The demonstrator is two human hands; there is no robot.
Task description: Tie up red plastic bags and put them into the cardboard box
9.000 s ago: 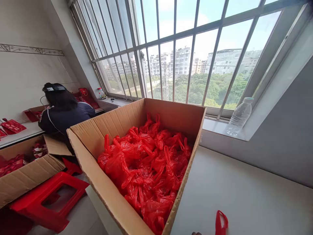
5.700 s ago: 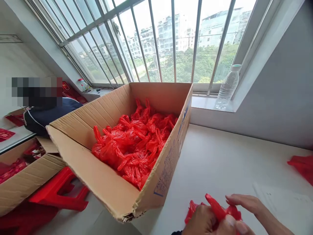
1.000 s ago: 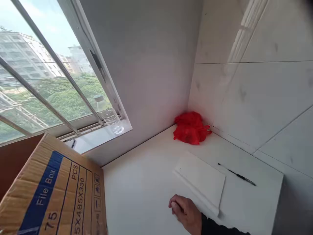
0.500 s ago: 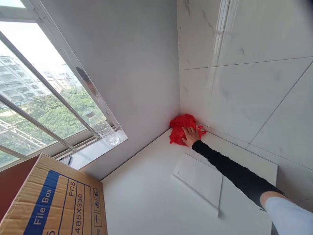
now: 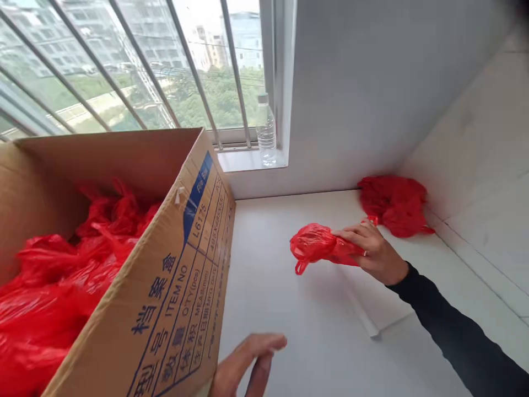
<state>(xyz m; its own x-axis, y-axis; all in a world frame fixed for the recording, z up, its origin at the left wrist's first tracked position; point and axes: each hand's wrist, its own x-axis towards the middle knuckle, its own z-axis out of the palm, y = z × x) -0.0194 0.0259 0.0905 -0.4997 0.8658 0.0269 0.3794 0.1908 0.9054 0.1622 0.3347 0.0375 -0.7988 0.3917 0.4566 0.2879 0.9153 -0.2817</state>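
White counter (image 5: 314, 342), one box (image 5: 173, 286), two hands, right hand (image 5: 378, 256) gripping bag (image 5: 316, 245)

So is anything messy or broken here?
Nothing looks broken or spilled. The big brown cardboard box sits at a slant on the white table. A heap of crumpled red plastic bags lies in the corner. The right hand holds one small red plastic bag.

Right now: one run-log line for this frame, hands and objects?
right hand: holds red bag above counter | left hand: open, empty, beside cardboard box | red pile: corner
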